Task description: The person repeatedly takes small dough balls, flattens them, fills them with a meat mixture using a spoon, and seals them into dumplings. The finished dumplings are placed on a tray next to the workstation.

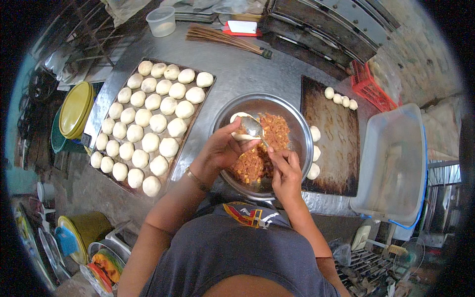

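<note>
My left hand cups a flattened piece of dough above a round steel bowl. Reddish-brown filling with small yellow bits lies in that bowl. In my right hand is the handle of a metal spoon, and its bowl rests over the dough piece, pressing or covering part of it. Some filling shows on the dough beside the spoon. To the left, rows of round dough balls sit on a dark baking tray.
Right of the bowl, a stained baking tray carries several dough balls. Beyond it stand a translucent plastic tub and a red crate. A stick bundle and a clear plastic container lie at the table's far side.
</note>
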